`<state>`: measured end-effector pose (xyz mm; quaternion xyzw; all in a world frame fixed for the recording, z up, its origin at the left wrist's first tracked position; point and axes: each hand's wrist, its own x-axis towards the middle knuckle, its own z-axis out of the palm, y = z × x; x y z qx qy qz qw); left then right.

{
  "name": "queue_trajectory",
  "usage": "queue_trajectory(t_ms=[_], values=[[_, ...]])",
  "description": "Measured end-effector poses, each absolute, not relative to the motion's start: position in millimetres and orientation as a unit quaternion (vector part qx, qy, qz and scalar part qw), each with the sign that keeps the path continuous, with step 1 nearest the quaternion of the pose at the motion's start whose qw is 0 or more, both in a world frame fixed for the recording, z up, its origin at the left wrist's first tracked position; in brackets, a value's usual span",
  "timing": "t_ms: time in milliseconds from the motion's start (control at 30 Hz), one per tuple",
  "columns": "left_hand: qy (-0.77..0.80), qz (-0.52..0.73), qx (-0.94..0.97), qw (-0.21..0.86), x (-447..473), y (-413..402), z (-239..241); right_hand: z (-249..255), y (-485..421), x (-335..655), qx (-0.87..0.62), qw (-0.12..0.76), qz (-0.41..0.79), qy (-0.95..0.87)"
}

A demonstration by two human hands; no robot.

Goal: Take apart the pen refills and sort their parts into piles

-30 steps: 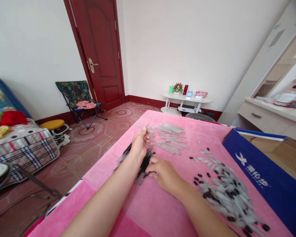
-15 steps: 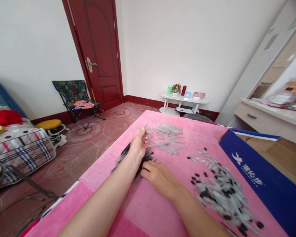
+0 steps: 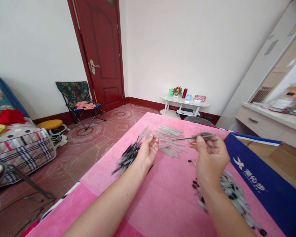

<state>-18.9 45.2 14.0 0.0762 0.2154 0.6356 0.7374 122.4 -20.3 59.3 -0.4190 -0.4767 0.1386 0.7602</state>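
Observation:
My right hand [image 3: 210, 157] is raised above the pink table [image 3: 162, 197] and pinches a thin dark pen refill [image 3: 187, 138] that points left. My left hand [image 3: 148, 152] rests between the pile of black refills [image 3: 127, 157] and the heap of clear pen tubes [image 3: 170, 138], its fingers curled on a clear tube [image 3: 146, 132]. Under my right wrist lies a scatter of clear caps and small black plugs [image 3: 233, 194].
A blue cardboard box [image 3: 256, 177] stands at the table's right edge. Beyond the table are a red door [image 3: 101, 49], a folding chair [image 3: 79, 98], a small white table [image 3: 185, 103] and a bed [image 3: 17, 138] at the left.
My right hand has lifted off the black refill pile and swung up to the right with one refill in it. My left hand stayed near the tubes.

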Motion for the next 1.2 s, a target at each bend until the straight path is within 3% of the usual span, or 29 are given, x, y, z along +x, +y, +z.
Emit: queue_trajectory(t_ms=[867,1067,1200], values=[[0.204,0.591,0.067,0.777,7.2,22.0,7.0,59.3,-19.8,130.3,-0.434,0.679,0.187,-0.561],[0.195,0.584,0.081,0.784,10.3,17.5,8.3,53.4,-4.0,154.5,-0.477,0.508,0.256,-0.67],[0.205,0.585,0.071,0.782,9.8,18.5,6.2,30.5,11.3,193.4,-0.597,0.402,0.114,-0.685]])
